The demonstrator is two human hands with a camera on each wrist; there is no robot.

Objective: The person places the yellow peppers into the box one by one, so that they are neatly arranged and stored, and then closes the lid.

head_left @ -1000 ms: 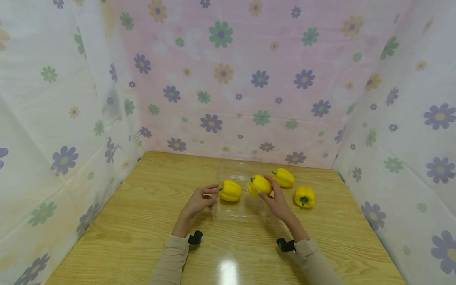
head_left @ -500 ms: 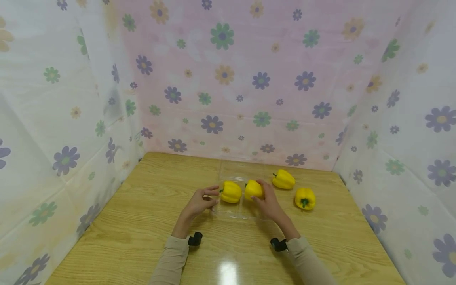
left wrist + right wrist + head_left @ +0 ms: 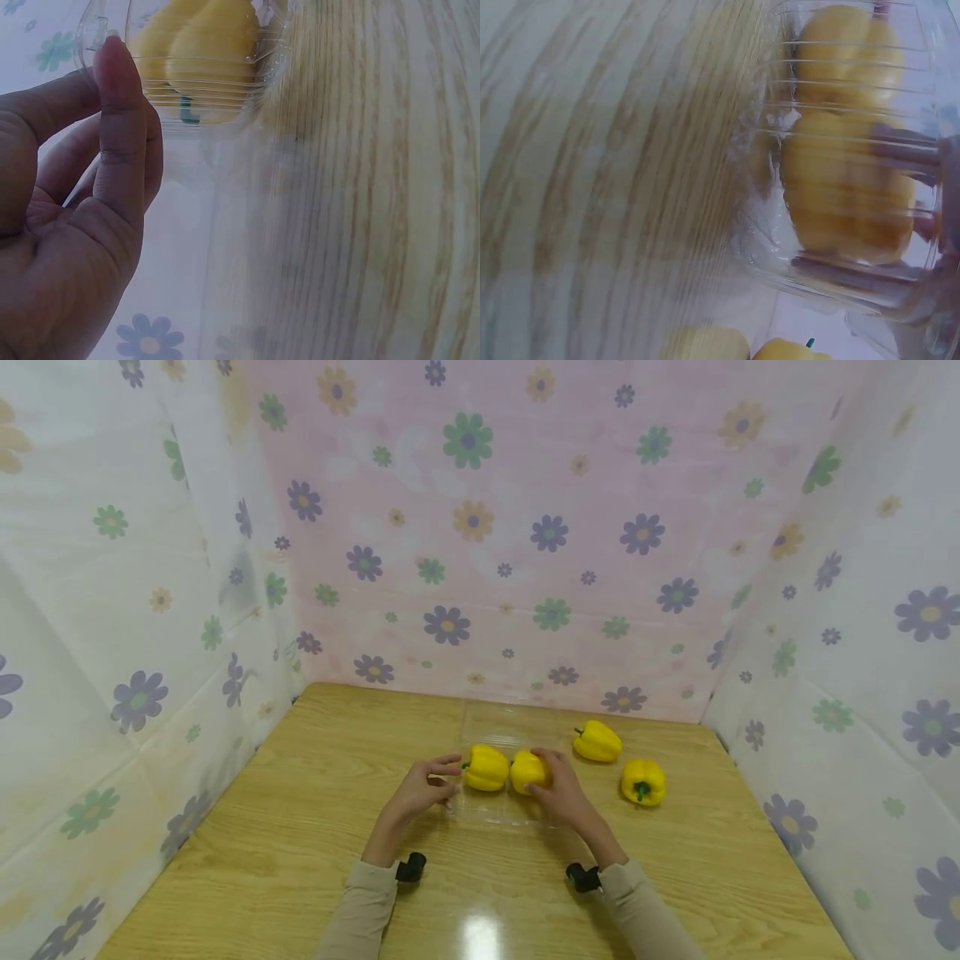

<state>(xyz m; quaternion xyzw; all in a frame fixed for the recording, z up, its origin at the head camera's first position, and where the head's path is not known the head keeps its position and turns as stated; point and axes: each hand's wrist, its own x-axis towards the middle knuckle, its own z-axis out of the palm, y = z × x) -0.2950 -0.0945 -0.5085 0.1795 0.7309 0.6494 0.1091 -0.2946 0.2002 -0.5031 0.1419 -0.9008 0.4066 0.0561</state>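
Note:
In the head view, a clear plastic clamshell container (image 3: 491, 814) lies on the table with its lid (image 3: 498, 718) spread out at the back. One yellow bell pepper (image 3: 486, 768) sits in its left side, stem pointing left. My right hand (image 3: 564, 789) grips a second yellow bell pepper (image 3: 525, 772) in the right side, close against the first. The right wrist view shows this held pepper (image 3: 847, 187) through the ribbed clear wall, fingers around it. At the container's left edge, my left hand (image 3: 420, 785) holds the rim between thumb and fingers; the thumb (image 3: 120, 82) overlaps that rim in the left wrist view.
Two more yellow bell peppers lie on the wooden table (image 3: 300, 827) to the right: one farther back (image 3: 597, 742), one nearer (image 3: 642, 782) with its stem toward me. Flower-patterned cloth (image 3: 502, 527) walls the table at the back and both sides.
My right hand has lowered the second pepper and brought it left, beside the first in the container. The left hand has stayed at the container's left edge.

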